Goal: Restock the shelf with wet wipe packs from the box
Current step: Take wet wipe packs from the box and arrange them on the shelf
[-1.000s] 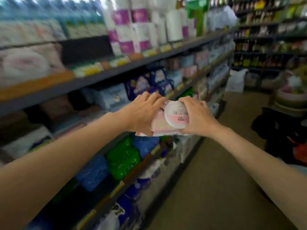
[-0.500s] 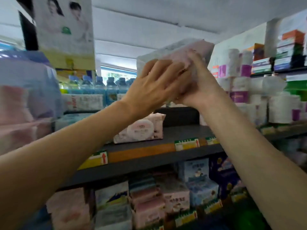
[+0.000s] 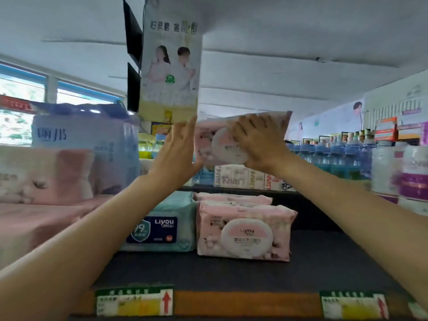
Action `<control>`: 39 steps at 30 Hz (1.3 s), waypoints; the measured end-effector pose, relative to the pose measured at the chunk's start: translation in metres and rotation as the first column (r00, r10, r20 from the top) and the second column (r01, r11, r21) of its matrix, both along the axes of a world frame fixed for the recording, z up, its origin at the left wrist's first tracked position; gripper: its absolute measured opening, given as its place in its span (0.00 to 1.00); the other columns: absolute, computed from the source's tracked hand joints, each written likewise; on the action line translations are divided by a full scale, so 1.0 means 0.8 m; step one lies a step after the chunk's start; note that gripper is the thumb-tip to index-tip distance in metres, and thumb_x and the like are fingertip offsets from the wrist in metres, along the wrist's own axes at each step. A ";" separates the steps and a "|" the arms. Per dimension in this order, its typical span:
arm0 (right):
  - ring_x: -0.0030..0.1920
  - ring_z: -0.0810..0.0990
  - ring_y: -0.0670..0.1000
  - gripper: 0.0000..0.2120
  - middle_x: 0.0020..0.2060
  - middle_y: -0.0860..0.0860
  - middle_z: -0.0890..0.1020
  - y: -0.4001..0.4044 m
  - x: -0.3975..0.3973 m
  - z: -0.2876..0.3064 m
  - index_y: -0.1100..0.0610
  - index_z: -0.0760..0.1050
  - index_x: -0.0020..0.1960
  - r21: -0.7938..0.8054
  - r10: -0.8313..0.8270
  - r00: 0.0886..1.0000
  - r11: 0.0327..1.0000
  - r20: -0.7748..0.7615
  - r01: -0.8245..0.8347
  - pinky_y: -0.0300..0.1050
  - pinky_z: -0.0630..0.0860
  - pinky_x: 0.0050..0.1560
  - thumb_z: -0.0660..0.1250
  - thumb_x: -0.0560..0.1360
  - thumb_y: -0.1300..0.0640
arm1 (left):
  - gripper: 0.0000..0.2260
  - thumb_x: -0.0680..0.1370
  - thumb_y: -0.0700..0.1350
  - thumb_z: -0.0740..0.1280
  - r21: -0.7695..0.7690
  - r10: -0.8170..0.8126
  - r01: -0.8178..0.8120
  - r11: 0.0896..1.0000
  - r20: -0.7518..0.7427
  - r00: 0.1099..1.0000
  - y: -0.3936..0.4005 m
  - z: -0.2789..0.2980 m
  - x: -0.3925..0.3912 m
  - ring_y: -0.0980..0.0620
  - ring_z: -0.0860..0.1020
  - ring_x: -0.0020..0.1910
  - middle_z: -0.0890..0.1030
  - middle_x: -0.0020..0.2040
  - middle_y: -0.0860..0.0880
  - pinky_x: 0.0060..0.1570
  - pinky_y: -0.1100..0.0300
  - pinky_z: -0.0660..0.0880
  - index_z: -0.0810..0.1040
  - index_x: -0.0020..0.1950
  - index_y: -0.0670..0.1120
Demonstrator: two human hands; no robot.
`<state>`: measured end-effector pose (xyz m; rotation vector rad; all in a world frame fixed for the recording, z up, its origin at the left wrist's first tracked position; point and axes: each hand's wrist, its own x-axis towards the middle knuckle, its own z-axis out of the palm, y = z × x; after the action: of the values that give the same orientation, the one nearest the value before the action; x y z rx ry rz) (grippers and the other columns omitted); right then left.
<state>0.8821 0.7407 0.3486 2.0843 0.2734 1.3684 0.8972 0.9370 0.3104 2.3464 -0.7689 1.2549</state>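
Note:
A pink wet wipe pack (image 3: pixel 208 139) with a round white lid is held up in the air above the top shelf (image 3: pixel 324 262). My right hand (image 3: pixel 261 142) grips it across the lid from the right. My left hand (image 3: pixel 177 154) has flat, spread fingers pressed against the pack's left end. Below it on the shelf stands a pink wet wipe pack (image 3: pixel 245 230), with another pink pack (image 3: pixel 234 198) lying behind it. A teal Liyou wipe pack (image 3: pixel 162 225) stands to their left. The box is not in view.
Large pink and blue tissue bundles (image 3: pixel 76 158) fill the shelf's left side. Behind are cartons (image 3: pixel 240 179) and water bottles (image 3: pixel 342 156). A hanging poster (image 3: pixel 171 66) is just above my hands. Price labels (image 3: pixel 134 302) line the shelf's front edge.
The pack rose from chest height in the aisle to above the top shelf. My view swung up and closer to the shelf. My left hand slid from over the pack to its left end.

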 end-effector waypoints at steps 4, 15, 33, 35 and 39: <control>0.47 0.79 0.60 0.43 0.51 0.57 0.79 -0.014 0.056 -0.031 0.59 0.73 0.60 -0.015 0.026 0.985 0.999 -0.171 -0.029 0.55 0.77 0.46 0.79 0.49 0.48 | 0.36 0.75 0.43 0.66 0.121 0.078 -0.053 0.991 -0.207 0.975 -0.021 -0.020 0.050 0.37 0.61 0.70 0.52 0.74 0.42 0.67 0.45 0.64 0.49 0.77 0.51; 0.66 0.63 0.56 0.49 0.69 0.53 0.62 -0.055 0.098 -0.064 0.52 0.46 0.74 -0.019 -0.035 0.877 0.999 -0.479 0.029 0.53 0.62 0.64 0.70 0.64 0.38 | 0.32 0.75 0.39 0.66 0.297 0.106 -0.017 0.955 -0.285 0.952 -0.055 -0.032 0.095 0.41 0.68 0.67 0.58 0.71 0.44 0.65 0.50 0.69 0.55 0.75 0.47; 0.70 0.62 0.58 0.26 0.71 0.55 0.62 -0.051 -0.170 -0.108 0.53 0.59 0.73 0.167 -0.278 0.762 0.878 -0.585 0.448 0.58 0.60 0.68 0.62 0.77 0.52 | 0.21 0.76 0.42 0.62 0.215 -0.204 0.235 0.948 -0.157 0.966 -0.098 -0.073 -0.073 0.39 0.62 0.68 0.64 0.68 0.41 0.65 0.45 0.62 0.65 0.69 0.44; 0.66 0.67 0.58 0.19 0.65 0.56 0.70 -0.044 -0.232 -0.143 0.55 0.67 0.68 0.163 -0.320 0.744 0.854 -0.586 0.495 0.55 0.62 0.65 0.58 0.78 0.53 | 0.22 0.76 0.44 0.62 0.284 -0.301 0.340 0.897 -0.171 0.938 -0.124 -0.101 -0.125 0.38 0.63 0.67 0.64 0.69 0.40 0.64 0.44 0.63 0.64 0.69 0.45; 0.52 0.75 0.58 0.08 0.48 0.56 0.78 -0.046 -0.387 -0.237 0.57 0.73 0.50 0.371 -0.359 0.710 0.661 -0.606 0.652 0.49 0.67 0.49 0.58 0.77 0.54 | 0.20 0.77 0.48 0.62 0.394 -0.501 0.582 0.711 -0.297 0.813 -0.171 -0.185 -0.248 0.39 0.66 0.64 0.68 0.65 0.41 0.60 0.45 0.65 0.66 0.68 0.45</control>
<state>0.5722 0.7042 0.1590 2.6868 -0.6028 0.5651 0.6989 0.8003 0.1626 2.2417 -1.7130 0.6410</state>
